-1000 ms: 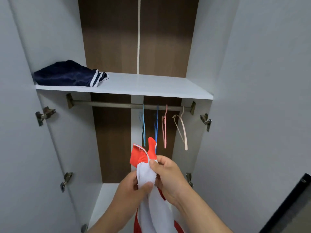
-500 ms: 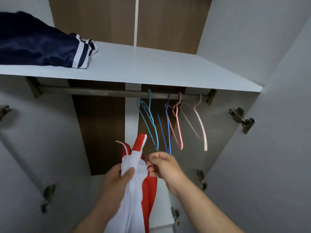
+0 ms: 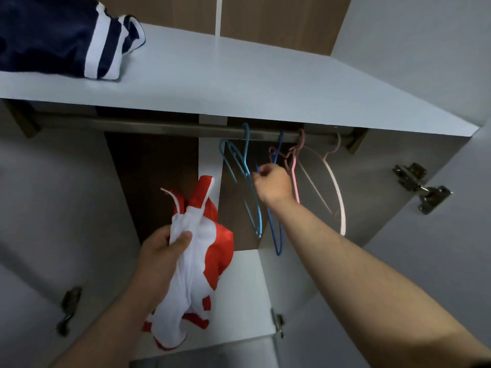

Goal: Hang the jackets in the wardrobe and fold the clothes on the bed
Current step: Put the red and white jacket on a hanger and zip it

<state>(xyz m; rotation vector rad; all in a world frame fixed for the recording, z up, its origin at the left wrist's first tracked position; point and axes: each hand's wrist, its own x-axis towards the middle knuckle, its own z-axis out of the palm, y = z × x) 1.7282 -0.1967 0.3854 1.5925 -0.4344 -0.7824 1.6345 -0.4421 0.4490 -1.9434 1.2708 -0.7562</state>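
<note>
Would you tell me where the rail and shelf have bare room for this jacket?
The rail is bare from its left bracket to the light blue hanger; right of that, four hangers crowd it, and the right hand pinches the dark blue hanger. The shelf is bare right of the navy garment.

Soft, dim, even light fills the view. The shelf [image 3: 239, 83] top is brightest and shades the rail [image 3: 159, 127] beneath it. Wide-angle bending bows straight edges towards 3 and 9 o'clock. The hinge [image 3: 69, 309] at 8 o'clock is smeared with blur.
</note>
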